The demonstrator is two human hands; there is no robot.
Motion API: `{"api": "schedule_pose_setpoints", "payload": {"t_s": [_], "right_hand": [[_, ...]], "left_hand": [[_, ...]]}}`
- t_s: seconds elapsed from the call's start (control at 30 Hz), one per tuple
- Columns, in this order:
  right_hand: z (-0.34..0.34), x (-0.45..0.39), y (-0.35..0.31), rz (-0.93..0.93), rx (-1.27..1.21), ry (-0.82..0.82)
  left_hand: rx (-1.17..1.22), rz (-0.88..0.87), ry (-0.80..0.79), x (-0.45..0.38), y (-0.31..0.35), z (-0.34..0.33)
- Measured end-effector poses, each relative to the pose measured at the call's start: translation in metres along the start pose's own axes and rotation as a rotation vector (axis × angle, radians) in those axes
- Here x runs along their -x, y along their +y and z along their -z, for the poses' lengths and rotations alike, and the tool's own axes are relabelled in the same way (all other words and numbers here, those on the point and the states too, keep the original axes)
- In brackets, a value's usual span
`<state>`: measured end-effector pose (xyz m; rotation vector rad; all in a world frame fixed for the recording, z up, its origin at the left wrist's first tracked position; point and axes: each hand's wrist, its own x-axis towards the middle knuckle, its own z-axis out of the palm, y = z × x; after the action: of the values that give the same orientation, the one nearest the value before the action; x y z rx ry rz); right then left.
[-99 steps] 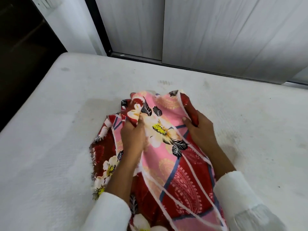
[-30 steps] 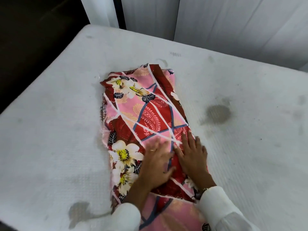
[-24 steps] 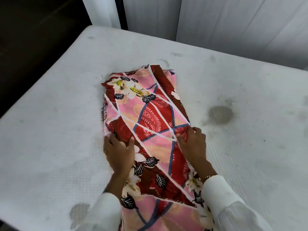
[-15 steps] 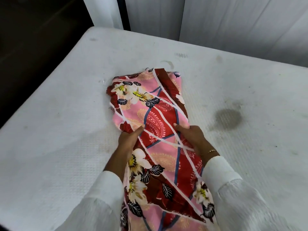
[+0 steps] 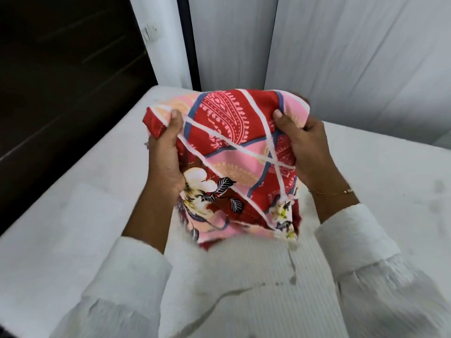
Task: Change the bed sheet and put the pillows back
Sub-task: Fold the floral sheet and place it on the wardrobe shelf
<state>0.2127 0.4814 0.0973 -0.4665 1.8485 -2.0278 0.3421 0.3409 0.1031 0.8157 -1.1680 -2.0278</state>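
Above the bare mattress (image 5: pixel 97 215), the folded floral sheet (image 5: pixel 234 152) hangs between both hands. Left hand (image 5: pixel 166 152) and right hand (image 5: pixel 307 145) each grip a top corner, thumbs pinching.

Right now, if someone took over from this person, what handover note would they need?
Left hand: grips the left edge of the folded sheet.
Right hand: grips its right edge.
The sheet is held up in both hands above the bare mattress, part of it hanging down.
Done: the mattress is stripped and the sheet is in hand.
Left: open the sheet out, spread it over the mattress, then put the pillows back; none are in view.
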Motion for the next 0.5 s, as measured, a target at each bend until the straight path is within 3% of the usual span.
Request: {"api": "schedule_pose_setpoints", "payload": {"t_s": [0.17, 0.23, 0.37, 0.5], "right_hand": [[0.035, 0.071, 0.022, 0.052, -0.003, 0.014], [0.057, 0.111, 0.062, -0.065, 0.059, 0.084], [0.093, 0.199, 0.153, -0.474, 0.21, 0.245], [0.108, 0.239, 0.189, -0.741, 0.283, 0.242]], "left_hand": [[0.023, -0.077, -0.137, 0.066, -0.029, 0.03], [-0.049, 0.098, -0.07, 0.098, -0.07, 0.052], [-0.134, 0.485, 0.12, 0.164, -0.157, 0.1], [-0.162, 0.678, 0.254, 0.199, -0.198, 0.132]]}}
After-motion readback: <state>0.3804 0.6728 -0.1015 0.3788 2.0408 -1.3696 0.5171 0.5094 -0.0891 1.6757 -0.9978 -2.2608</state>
